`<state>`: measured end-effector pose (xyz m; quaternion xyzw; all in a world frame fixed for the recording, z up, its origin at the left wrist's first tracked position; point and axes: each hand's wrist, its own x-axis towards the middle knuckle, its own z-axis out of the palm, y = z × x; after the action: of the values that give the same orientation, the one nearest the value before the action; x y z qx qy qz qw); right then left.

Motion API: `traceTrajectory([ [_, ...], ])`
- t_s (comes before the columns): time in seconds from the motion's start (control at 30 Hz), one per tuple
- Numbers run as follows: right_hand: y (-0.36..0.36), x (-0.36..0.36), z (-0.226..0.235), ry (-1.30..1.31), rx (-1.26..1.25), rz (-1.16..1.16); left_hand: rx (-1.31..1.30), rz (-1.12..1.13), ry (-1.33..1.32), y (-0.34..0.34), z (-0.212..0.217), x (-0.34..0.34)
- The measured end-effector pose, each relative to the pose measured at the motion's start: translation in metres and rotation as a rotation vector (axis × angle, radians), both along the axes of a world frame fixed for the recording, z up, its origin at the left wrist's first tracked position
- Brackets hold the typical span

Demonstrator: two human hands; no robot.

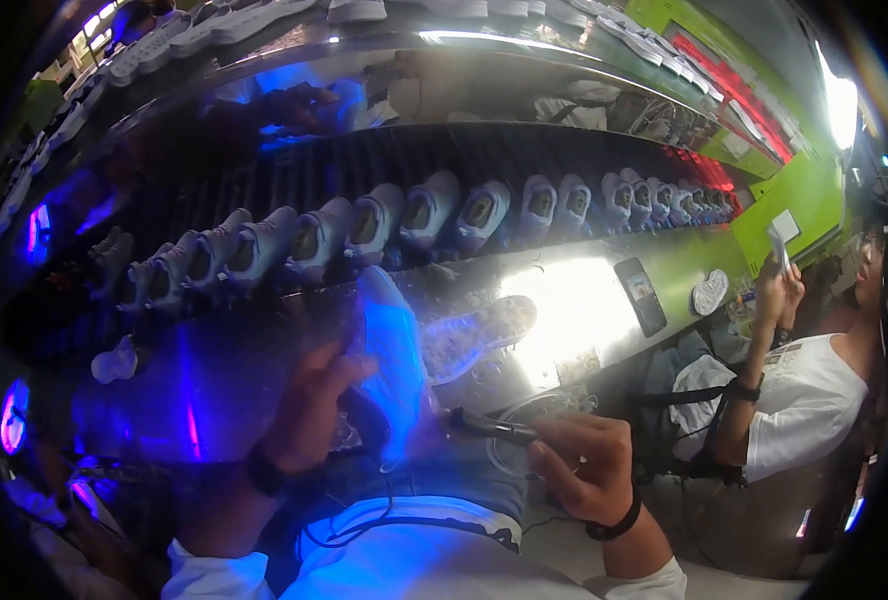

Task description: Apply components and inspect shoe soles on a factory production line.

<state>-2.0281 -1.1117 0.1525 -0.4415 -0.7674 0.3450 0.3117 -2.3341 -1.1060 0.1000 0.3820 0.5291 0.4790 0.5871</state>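
Note:
My left hand (319,405) is closed on a shoe (394,345) lit bright blue, held tilted over the bench's front edge. The shoe's far end points away from me. In my right hand (586,462) is a slim black tool (492,428), gripped between thumb and fingers. Its tip is close to the lower right side of the shoe; whether they touch I cannot tell, nor exactly what kind of tool it is. Just right of the held shoe, a pale shoe sole (479,337) lies on the bench.
Beyond the metal bench (234,370), several light shoes (374,220) line a dark conveyor (294,175). A phone (641,297) and a small white sole (710,292) lie to the right. More soles (214,35) rest on the upper shelf. At right, a person (804,385) holds a pale object.

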Motion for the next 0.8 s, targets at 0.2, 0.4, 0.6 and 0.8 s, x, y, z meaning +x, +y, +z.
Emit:
traceTrajectory([
  [0.2, 0.012, -0.002, 0.001, -0.043, 0.272, -0.023, -0.154, 0.032, -0.143, 0.002, 0.014, 0.01],
  [0.4, 0.03, 0.001, 0.015, -0.139, 0.414, 0.022, -0.248, 0.025, -0.196, -0.003, 0.014, 0.012],
  [0.6, 0.043, 0.003, 0.019, -0.124, 0.563, 0.062, -0.329, -0.049, -0.227, -0.006, 0.003, 0.015],
  [0.8, 0.052, 0.009, 0.011, -0.08, 0.616, 0.083, -0.368, -0.261, -0.526, -0.01, 0.005, 0.011],
])
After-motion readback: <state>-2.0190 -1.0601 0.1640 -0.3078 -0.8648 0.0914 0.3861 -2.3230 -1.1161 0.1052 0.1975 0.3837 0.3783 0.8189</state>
